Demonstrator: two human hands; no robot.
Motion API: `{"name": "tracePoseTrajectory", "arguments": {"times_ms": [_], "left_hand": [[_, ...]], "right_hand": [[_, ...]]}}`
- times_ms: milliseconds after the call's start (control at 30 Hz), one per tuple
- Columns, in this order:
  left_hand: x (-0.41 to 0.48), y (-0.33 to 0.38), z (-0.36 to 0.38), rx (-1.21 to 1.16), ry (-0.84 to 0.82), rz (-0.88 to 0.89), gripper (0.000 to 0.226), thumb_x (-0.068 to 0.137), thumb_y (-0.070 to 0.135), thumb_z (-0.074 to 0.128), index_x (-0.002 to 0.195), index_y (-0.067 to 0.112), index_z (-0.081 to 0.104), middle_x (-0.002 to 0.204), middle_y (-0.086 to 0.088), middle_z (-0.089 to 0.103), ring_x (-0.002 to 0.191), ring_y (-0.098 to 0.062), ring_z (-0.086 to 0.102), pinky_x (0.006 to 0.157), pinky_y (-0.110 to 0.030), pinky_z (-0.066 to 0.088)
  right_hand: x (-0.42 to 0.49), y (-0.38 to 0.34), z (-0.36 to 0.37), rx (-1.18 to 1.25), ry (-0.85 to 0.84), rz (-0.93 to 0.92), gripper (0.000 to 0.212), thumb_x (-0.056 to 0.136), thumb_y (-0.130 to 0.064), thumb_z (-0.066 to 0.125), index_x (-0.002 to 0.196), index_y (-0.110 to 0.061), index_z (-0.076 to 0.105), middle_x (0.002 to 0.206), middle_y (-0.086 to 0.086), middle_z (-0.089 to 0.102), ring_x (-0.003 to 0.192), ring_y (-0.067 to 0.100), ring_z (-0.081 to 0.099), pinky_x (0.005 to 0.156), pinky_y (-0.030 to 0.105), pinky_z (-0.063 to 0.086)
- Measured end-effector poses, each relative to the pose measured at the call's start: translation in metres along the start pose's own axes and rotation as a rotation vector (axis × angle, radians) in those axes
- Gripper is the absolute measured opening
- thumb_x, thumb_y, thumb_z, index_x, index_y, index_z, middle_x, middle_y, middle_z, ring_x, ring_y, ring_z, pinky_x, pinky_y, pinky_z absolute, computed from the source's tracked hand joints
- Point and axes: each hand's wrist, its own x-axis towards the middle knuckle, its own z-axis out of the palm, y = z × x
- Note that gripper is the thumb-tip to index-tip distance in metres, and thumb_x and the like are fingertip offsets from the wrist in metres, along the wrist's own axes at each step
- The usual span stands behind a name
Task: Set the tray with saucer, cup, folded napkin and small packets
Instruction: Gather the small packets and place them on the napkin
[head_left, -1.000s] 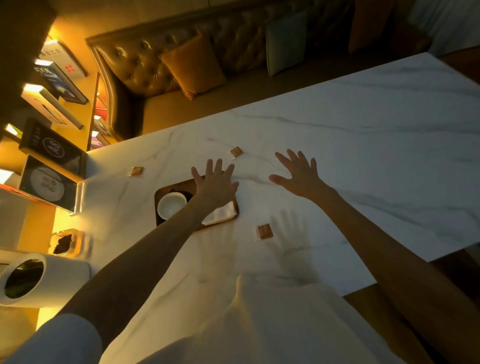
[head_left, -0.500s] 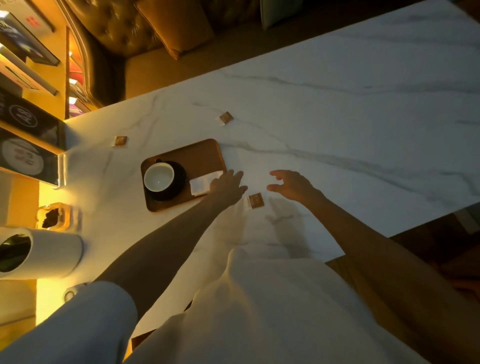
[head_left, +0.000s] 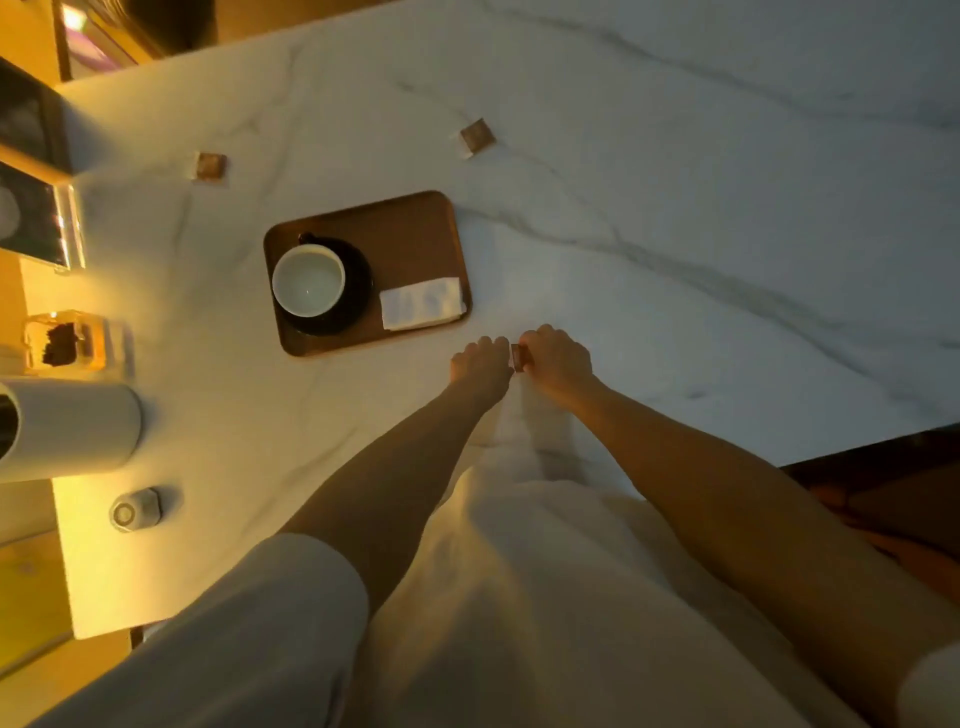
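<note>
Both hands (head_left: 519, 364) newly closed on packet (head_left: 518, 357)

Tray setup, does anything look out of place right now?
Yes. No packets are on the tray yet: two packets lie scattered on the table beyond it, and a third is pinched between both hands.

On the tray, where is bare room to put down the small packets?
The wooden tray is bare along its far side, beyond the folded napkin and right of the cup on its dark saucer. The near half is crowded. Both hands, left and right, pinch one packet.
</note>
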Motion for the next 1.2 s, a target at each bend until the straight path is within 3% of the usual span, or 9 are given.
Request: {"name": "tracePoseTrajectory", "arguments": {"times_ms": [267,400,533,667,767,867,1033,1100,1200], "left_hand": [[0.018,-0.002,0.018,-0.196,0.026,-0.047,0.035,0.09,0.017,0.061,0.122,0.015,0.046,0.122,-0.013,0.048,0.111,-0.033,0.053,0.08,-0.041,0.048],[0.025,-0.01,0.012,-0.63,-0.025,-0.22,0.04,0.091,0.034,0.062,0.121,0.013,0.047,0.118,-0.013,0.053,0.102,-0.03,0.057,0.079,-0.039,0.049],[0.03,-0.016,-0.002,-1.101,-0.089,-0.39,0.043,0.088,0.045,0.064,0.106,0.01,0.049,0.1,-0.014,0.06,0.083,-0.023,0.056,0.065,-0.035,0.045],[0.035,-0.023,-0.029,-1.51,-0.112,-0.339,0.025,0.091,0.037,0.064,0.107,0.019,0.059,0.096,-0.001,0.068,0.088,-0.019,0.067,0.067,-0.028,0.054],[0.049,-0.032,-0.061,-1.604,0.014,-0.196,0.014,0.097,0.024,0.057,0.102,0.017,0.067,0.088,0.0,0.071,0.079,-0.016,0.069,0.06,-0.025,0.057],[0.08,-0.05,-0.106,-1.579,0.189,-0.196,0.016,0.1,0.014,0.051,0.107,0.007,0.064,0.083,-0.005,0.067,0.072,-0.019,0.065,0.061,-0.03,0.058],[0.126,-0.085,-0.176,-1.621,0.243,-0.299,0.014,0.098,0.01,0.055,0.085,0.012,0.061,0.078,-0.003,0.061,0.067,-0.013,0.063,0.053,-0.023,0.056],[0.14,-0.096,-0.191,-1.66,0.23,-0.302,0.004,0.097,0.009,0.057,0.097,0.007,0.061,0.08,-0.004,0.062,0.07,-0.013,0.064,0.055,-0.023,0.058],[0.159,-0.106,-0.197,-1.679,0.205,-0.293,0.02,0.095,0.004,0.058,0.115,0.0,0.058,0.085,-0.007,0.062,0.074,-0.016,0.063,0.06,-0.024,0.059]], "right_hand": [[0.011,-0.005,0.016,0.028,0.015,0.071,0.023,0.094,-0.027,0.056,0.109,-0.009,0.054,0.108,0.012,0.055,0.092,0.025,0.057,0.071,0.033,0.052],[0.021,-0.001,0.01,0.526,-0.172,0.321,0.033,0.082,-0.029,0.071,0.104,-0.008,0.057,0.097,0.009,0.061,0.084,0.024,0.06,0.079,0.036,0.053],[0.03,0.001,-0.007,1.192,-0.293,0.562,0.038,0.086,-0.022,0.071,0.115,-0.003,0.057,0.098,0.017,0.068,0.076,0.022,0.065,0.067,0.031,0.058],[0.05,-0.009,-0.036,1.433,-0.35,0.508,0.034,0.087,-0.012,0.068,0.116,0.0,0.056,0.109,0.023,0.066,0.091,0.028,0.067,0.089,0.04,0.056],[0.078,-0.022,-0.063,1.512,-0.42,0.379,0.024,0.089,0.0,0.063,0.111,-0.002,0.055,0.104,0.022,0.065,0.096,0.033,0.067,0.093,0.041,0.055],[0.119,-0.034,-0.096,1.372,-0.416,0.254,0.03,0.089,0.001,0.062,0.119,0.002,0.055,0.104,0.019,0.066,0.091,0.03,0.067,0.088,0.039,0.057],[0.207,-0.037,-0.141,0.621,0.014,0.125,0.022,0.085,-0.005,0.061,0.107,-0.008,0.066,0.105,0.012,0.068,0.096,0.026,0.065,0.086,0.038,0.055],[0.238,-0.036,-0.149,0.441,0.105,0.121,0.019,0.088,-0.01,0.058,0.105,-0.011,0.066,0.109,0.01,0.068,0.1,0.025,0.064,0.083,0.031,0.052],[0.271,-0.039,-0.148,0.29,0.141,0.105,0.021,0.091,-0.011,0.053,0.109,-0.011,0.063,0.113,0.011,0.065,0.103,0.027,0.061,0.078,0.03,0.045]]}}
